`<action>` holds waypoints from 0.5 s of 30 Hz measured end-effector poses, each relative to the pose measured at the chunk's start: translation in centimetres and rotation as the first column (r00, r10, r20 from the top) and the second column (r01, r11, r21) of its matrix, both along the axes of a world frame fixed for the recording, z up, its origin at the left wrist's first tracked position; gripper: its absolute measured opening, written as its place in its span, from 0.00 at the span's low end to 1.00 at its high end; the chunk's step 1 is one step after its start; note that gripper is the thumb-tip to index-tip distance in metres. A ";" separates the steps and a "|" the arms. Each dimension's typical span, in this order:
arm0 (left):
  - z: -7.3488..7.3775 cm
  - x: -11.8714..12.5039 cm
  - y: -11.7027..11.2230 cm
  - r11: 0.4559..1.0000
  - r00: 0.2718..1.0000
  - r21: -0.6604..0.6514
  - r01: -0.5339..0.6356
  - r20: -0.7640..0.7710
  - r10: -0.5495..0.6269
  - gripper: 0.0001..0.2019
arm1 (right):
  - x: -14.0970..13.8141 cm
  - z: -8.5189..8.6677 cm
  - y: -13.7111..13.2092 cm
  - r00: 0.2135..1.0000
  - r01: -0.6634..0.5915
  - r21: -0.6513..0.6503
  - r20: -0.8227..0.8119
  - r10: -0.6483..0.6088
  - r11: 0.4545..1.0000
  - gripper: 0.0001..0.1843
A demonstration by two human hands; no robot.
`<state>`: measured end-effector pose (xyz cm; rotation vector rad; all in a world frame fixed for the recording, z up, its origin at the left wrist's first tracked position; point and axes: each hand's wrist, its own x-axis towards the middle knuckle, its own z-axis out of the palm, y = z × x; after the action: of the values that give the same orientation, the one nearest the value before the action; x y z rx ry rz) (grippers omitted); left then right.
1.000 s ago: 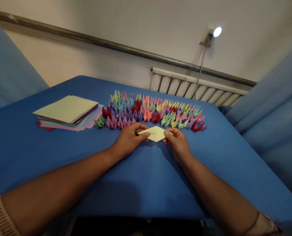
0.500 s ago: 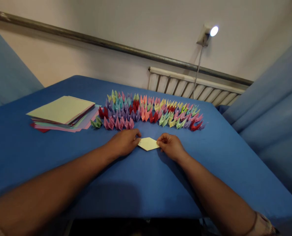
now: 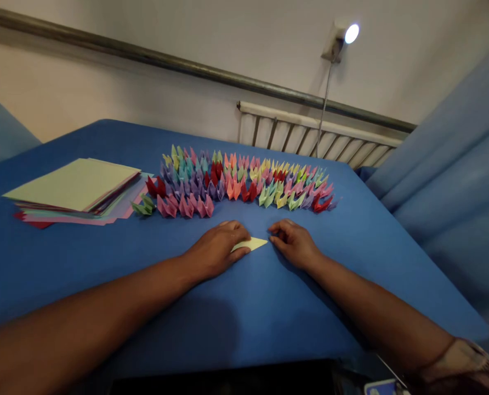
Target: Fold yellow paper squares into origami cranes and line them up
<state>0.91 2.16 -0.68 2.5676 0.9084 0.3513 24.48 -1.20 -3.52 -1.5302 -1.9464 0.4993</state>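
Note:
A small folded pale yellow paper (image 3: 253, 244) lies flat on the blue table (image 3: 104, 274). My left hand (image 3: 217, 249) rests palm down over its left part, fingers pressing it to the cloth. My right hand (image 3: 294, 244) sits just right of the paper, fingers loosely curled, fingertips near its right tip; I cannot tell whether they touch it. Behind both hands stand rows of small folded paper pieces (image 3: 240, 181) in many colours.
A stack of coloured paper sheets (image 3: 75, 189) with a pale green top sheet lies at the left. A radiator (image 3: 310, 137) and a lit lamp (image 3: 345, 35) are on the wall behind. Blue fabric (image 3: 454, 164) hangs at the right.
The yellow paper was held up by both hands, then laid down on the table. My left hand has slid over it and now covers most of it. The view has shifted slightly.

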 end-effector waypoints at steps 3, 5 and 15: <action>0.2 0.0 0.1 0.999 0.999 -0.029 -0.038 0.000 0.038 0.10 | 1.5 0.5 -1.0 0.997 -0.076 0.025 -0.023 0.076 0.997 0.11; 0.3 0.1 0.1 0.997 0.998 -0.048 -0.057 -0.005 0.057 0.10 | 1.6 1.4 -1.8 0.974 -0.228 0.041 -0.001 0.229 0.973 0.15; 0.1 0.3 0.3 0.990 0.995 -0.099 -0.095 -0.021 0.094 0.07 | -0.2 3.4 -4.5 0.851 -0.337 -0.055 0.408 0.330 0.940 0.24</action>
<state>1.20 2.50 -0.53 2.4455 1.0299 0.3036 24.24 -5.69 -0.09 -1.3666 -2.5633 0.3104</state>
